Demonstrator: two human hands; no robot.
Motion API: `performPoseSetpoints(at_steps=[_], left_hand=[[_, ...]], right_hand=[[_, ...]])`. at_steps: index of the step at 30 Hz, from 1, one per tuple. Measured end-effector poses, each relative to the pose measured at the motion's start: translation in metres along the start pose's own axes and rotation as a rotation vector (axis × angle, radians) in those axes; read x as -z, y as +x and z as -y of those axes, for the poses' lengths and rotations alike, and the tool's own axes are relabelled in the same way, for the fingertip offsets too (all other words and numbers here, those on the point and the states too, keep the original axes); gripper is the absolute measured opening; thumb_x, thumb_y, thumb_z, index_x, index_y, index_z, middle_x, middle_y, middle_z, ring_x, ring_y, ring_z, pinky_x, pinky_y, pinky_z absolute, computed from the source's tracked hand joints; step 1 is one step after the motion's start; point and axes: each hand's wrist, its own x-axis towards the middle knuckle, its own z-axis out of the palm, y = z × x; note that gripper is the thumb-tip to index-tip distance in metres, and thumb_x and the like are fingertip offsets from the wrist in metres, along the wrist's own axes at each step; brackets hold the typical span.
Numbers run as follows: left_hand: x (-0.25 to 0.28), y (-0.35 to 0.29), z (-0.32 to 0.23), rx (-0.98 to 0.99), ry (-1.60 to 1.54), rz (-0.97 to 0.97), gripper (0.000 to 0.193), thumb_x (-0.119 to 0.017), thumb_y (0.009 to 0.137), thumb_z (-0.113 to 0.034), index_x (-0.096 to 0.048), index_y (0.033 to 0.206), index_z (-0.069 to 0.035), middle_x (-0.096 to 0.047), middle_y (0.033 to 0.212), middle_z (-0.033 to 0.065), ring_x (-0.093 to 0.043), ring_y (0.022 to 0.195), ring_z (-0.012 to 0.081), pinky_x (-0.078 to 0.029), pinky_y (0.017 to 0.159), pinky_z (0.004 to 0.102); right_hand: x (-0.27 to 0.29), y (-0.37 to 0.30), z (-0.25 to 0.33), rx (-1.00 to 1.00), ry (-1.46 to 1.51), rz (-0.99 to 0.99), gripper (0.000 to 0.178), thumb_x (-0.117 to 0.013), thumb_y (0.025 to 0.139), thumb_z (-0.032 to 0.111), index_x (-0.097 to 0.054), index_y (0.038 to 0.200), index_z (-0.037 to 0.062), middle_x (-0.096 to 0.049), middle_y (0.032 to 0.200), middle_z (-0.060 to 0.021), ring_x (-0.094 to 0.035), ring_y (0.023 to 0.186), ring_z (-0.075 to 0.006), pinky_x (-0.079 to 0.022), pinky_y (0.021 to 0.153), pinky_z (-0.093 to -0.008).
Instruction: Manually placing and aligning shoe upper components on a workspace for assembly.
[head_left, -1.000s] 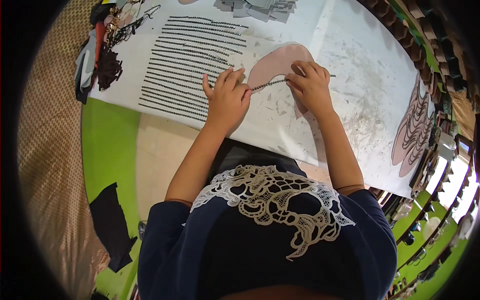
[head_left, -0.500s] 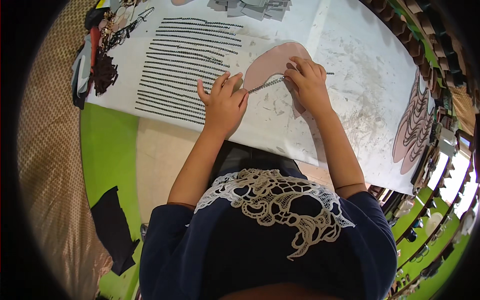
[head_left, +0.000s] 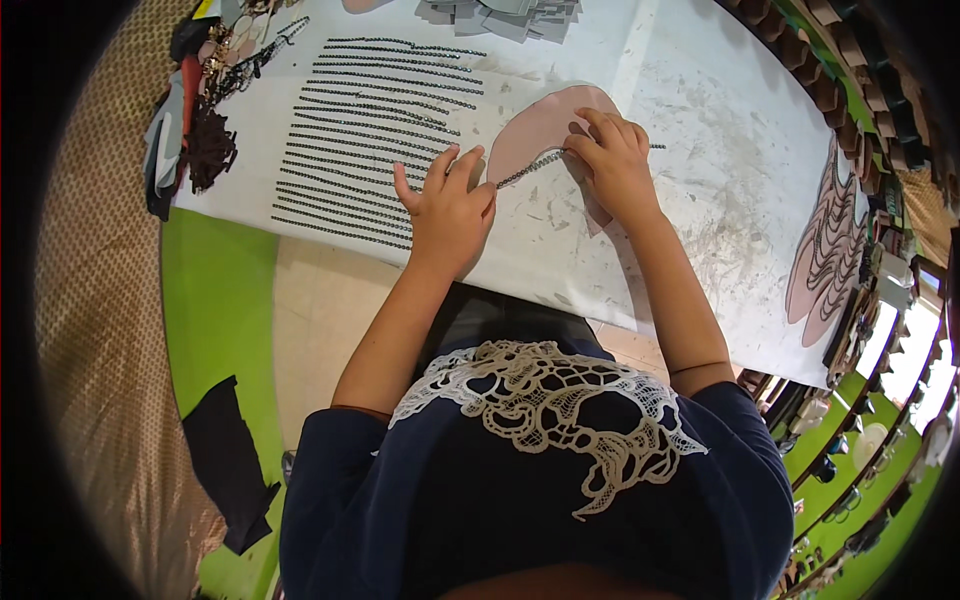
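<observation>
Head view: left hand [head_left: 450,215] and right hand [head_left: 620,170] are grasping a dark beaded chain [head_left: 528,172] along a curved pink cutout [head_left: 540,118], toward the near edge of the white table [head_left: 560,250]. Smudges [head_left: 722,242] are marking its top; patterned tan cloth [head_left: 105,250] is showing beyond its left edge.

Flat piece [head_left: 540,125] on table [head_left: 720,220], bead strand [head_left: 525,174] along its near edge, between hands.
Left hand [head_left: 455,210] at strand's left end, right hand [head_left: 615,165] over piece's right part, strand tail poking out right of it. Left: laid-out strands [head_left: 370,125] in rows; beyond them, heap of trimmings [head_left: 212,150] at table's left edge. Far edge: loose stack of cut pieces [head_left: 515,18]. Far right: strand-covered pieces [head_left: 825,265].
</observation>
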Motion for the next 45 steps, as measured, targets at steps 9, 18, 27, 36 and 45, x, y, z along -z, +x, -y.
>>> performPoseSetpoints(at_steps=[9,18,27,36,45], left_hand=[[-0.001,-0.015,0.006,-0.085,0.117,-0.013,0.014,-0.065,0.078,-0.021,-0.069,0.092,-0.020,-0.055,0.125,0.0001,-0.047,0.119,0.0210,-0.007,0.102,0.0632],[-0.001,-0.017,-0.007,-0.016,0.103,0.024,0.032,-0.064,0.079,-0.028,-0.063,0.111,-0.025,-0.051,0.130,0.0005,-0.045,0.121,0.0211,-0.007,0.100,0.0659],[-0.007,-0.023,-0.002,-0.043,0.104,0.059,0.031,-0.064,0.081,-0.031,-0.063,0.111,-0.025,-0.050,0.132,0.0014,-0.045,0.122,0.0218,-0.010,0.099,0.0662],[0.003,-0.011,-0.008,0.073,-0.030,0.151,0.033,-0.061,0.083,-0.035,-0.063,0.113,-0.022,-0.044,0.135,0.0033,-0.034,0.128,0.0270,-0.007,0.100,0.0672],[-0.006,-0.011,-0.009,-0.041,0.051,0.134,0.033,-0.061,0.084,-0.036,-0.062,0.116,-0.027,-0.042,0.138,0.0026,-0.035,0.128,0.0251,-0.009,0.099,0.0665]], right_hand=[[0.003,0.000,0.000,-0.023,0.030,0.049,0.015,-0.069,0.075,0.012,-0.065,0.088,0.0165,-0.055,0.122,-0.0014,-0.052,0.111,-0.0209,-0.032,0.096,-0.0402],[0.006,-0.002,-0.002,-0.019,0.036,0.057,0.015,-0.069,0.074,0.012,-0.067,0.089,0.0160,-0.055,0.122,-0.0021,-0.054,0.104,-0.0203,-0.033,0.095,-0.0394],[0.007,0.002,0.001,-0.017,0.025,0.049,0.016,-0.069,0.074,0.011,-0.066,0.088,0.0166,-0.055,0.122,-0.0016,-0.054,0.105,-0.0204,-0.033,0.095,-0.0383],[0.002,0.004,-0.001,-0.017,0.022,0.044,0.021,-0.069,0.071,0.008,-0.066,0.088,0.0175,-0.055,0.123,-0.0010,-0.051,0.111,-0.0215,-0.033,0.095,-0.0395],[0.001,0.007,-0.001,-0.007,0.027,0.033,0.021,-0.068,0.071,0.007,-0.065,0.089,0.0180,-0.054,0.123,-0.0005,-0.051,0.112,-0.0214,-0.033,0.096,-0.0388]])
